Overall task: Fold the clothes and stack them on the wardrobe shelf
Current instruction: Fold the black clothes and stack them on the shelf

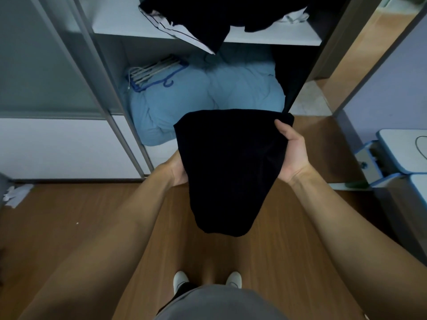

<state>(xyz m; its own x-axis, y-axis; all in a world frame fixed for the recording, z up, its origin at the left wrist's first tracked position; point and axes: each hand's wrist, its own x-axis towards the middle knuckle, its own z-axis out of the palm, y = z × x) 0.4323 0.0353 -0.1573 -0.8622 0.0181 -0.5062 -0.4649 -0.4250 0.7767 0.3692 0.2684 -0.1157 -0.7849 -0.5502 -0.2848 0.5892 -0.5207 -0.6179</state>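
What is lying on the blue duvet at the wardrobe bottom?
A bundle of hangers rests on the back left of the blue duvet. The held black garment covers its front edge, so that part is hidden.

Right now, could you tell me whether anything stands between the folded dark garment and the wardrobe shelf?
Yes: a heap of dark clothes lies on the shelf, one piece hanging over its front edge above the folded garment. The shelf's left part is bare.

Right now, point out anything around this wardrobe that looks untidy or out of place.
The dark clothes on the upper shelf lie unfolded, one white-trimmed piece hanging over its front edge. Hangers lie loose on the blue bedding below. A crumpled white item sits on the floor, left.
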